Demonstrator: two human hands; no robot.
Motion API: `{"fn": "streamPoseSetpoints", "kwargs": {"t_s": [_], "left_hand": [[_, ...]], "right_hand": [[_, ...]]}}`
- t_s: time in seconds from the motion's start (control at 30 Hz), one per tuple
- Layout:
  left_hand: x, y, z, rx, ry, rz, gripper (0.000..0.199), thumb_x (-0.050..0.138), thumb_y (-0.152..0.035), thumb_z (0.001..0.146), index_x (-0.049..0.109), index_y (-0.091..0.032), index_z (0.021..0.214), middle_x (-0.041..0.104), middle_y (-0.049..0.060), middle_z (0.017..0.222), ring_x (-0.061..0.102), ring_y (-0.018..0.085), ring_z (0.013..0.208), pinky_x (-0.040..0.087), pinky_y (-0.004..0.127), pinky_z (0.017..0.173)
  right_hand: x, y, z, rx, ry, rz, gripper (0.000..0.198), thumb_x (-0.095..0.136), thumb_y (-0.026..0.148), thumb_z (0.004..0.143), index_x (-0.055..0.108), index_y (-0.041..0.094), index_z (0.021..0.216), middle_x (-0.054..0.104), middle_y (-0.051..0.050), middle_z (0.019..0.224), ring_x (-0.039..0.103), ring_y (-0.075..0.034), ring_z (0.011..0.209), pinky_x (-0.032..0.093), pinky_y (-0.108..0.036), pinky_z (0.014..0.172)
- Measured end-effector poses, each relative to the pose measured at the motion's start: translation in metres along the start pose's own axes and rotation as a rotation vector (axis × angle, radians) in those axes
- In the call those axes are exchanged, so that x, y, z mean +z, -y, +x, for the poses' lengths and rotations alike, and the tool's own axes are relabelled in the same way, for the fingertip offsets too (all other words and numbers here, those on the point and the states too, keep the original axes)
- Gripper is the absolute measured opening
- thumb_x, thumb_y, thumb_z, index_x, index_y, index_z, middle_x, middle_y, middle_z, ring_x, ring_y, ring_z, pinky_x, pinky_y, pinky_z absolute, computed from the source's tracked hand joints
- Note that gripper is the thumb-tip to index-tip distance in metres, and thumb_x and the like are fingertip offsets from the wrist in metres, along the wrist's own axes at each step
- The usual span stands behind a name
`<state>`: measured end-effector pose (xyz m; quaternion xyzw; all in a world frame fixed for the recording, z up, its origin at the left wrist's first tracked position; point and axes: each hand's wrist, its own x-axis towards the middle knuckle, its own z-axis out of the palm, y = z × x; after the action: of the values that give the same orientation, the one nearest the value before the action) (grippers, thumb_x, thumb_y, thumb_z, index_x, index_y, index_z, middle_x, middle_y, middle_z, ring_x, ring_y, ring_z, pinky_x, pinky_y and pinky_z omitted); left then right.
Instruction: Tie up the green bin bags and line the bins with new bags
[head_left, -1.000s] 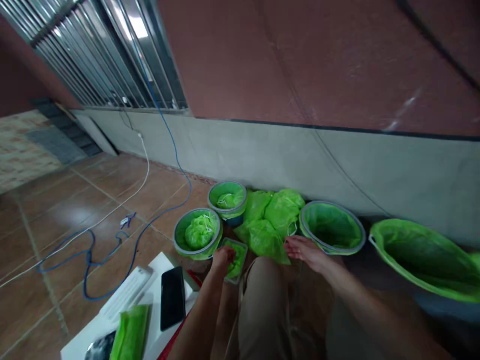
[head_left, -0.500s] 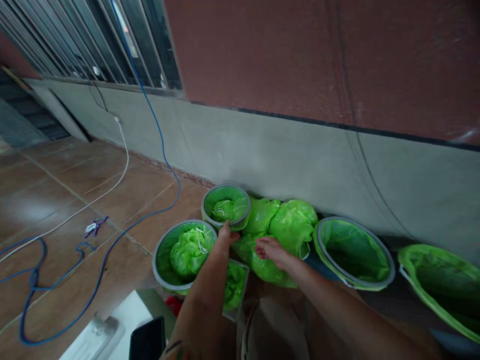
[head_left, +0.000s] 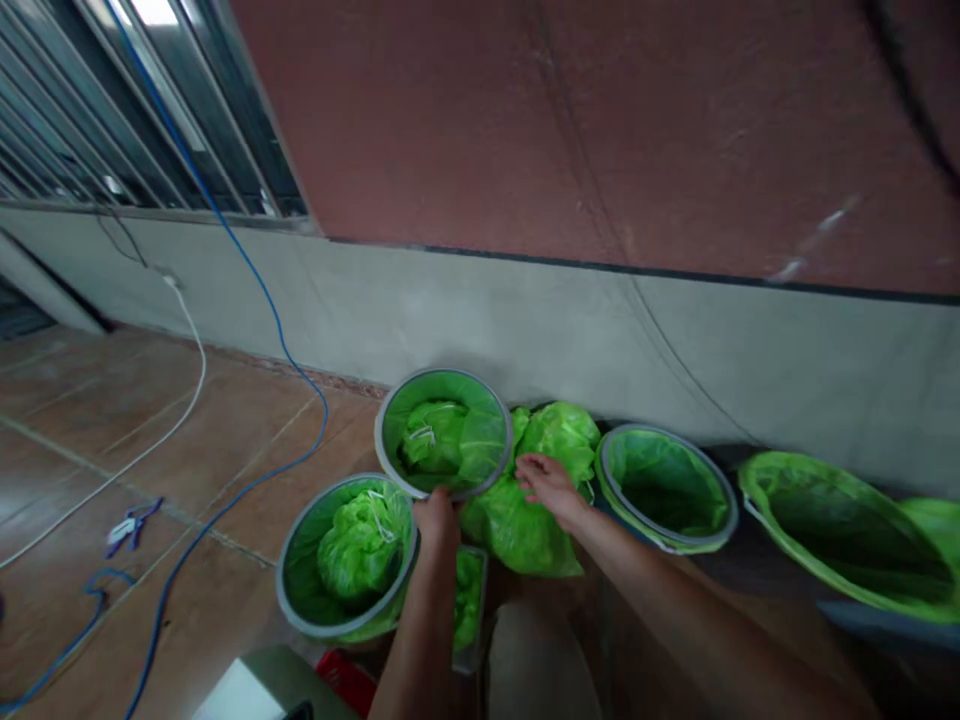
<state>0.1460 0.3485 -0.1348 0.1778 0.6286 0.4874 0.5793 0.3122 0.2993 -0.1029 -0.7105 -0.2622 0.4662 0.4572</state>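
My left hand [head_left: 439, 515] is closed on the near edge of a round bin [head_left: 504, 410] with a grey rim and a green liner. Inside this bin lies a bunched green plastic bag [head_left: 435, 435] with a white tie string. To its right, my right hand [head_left: 551, 487] hovers over several full green bags [head_left: 517, 530], fingers loosely bent and nothing visible in them. Nearer on the left stands another grey-rimmed bin [head_left: 289, 590], holding a rounded green bag [head_left: 360, 545].
Along the wall to the right are a grey-rimmed bin [head_left: 609, 480] and a wider green-lined container [head_left: 757, 475]. A narrow box [head_left: 469, 655] of green material sits beside my left forearm. Blue cable [head_left: 217, 515] and purple-handled pliers or clippers [head_left: 135, 525] lie on the tiles.
The bin in my left hand looks larger and nearer, apparently lifted or pulled closer. My right hand stays over the bags, and the view has shifted to the right.
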Motion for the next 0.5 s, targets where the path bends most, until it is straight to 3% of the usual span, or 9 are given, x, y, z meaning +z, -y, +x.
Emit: {"fn": "streamPoseSetpoints", "kwargs": {"t_s": [0.1,0.23,0.37,0.5], "left_hand": [[-0.025,-0.007,-0.044,0.072,0.087,0.132,0.009,0.061,-0.013,0.07,0.065,-0.013,0.078,0.064,0.003,0.071,0.06,0.015,0.06,0.051,0.026,0.056],[-0.043,-0.026,-0.097,0.111,0.31,0.356,0.004,0.063,-0.017,0.064,0.064,-0.013,0.067,0.061,0.002,0.059,0.055,0.015,0.052,0.05,0.026,0.05],[-0.042,-0.021,-0.138,0.085,0.453,0.555,0.002,0.063,-0.017,0.066,0.064,-0.015,0.065,0.059,0.002,0.055,0.058,0.017,0.056,0.05,0.025,0.049],[-0.041,0.026,-0.168,0.074,0.513,0.733,0.006,0.064,-0.018,0.068,0.063,-0.017,0.062,0.061,0.003,0.058,0.061,0.02,0.061,0.048,0.025,0.05]], "right_hand": [[-0.028,0.021,-0.017,-0.153,-0.097,-0.174,0.037,0.053,0.045,0.09,0.058,0.018,0.113,0.069,-0.007,0.092,0.065,-0.019,0.076,0.05,-0.028,0.062],[-0.082,0.02,-0.05,-0.278,-0.2,-0.538,0.021,0.057,0.033,0.087,0.064,0.016,0.098,0.07,-0.008,0.089,0.065,-0.021,0.085,0.047,-0.029,0.078],[-0.135,-0.021,-0.099,-0.191,-0.274,-0.489,0.007,0.062,0.024,0.081,0.062,0.017,0.079,0.067,-0.006,0.078,0.061,-0.02,0.078,0.046,-0.028,0.073],[-0.181,-0.075,-0.146,-0.117,-0.316,-0.342,0.011,0.063,0.017,0.075,0.057,0.02,0.066,0.061,-0.001,0.065,0.058,-0.017,0.07,0.045,-0.025,0.065]]}}
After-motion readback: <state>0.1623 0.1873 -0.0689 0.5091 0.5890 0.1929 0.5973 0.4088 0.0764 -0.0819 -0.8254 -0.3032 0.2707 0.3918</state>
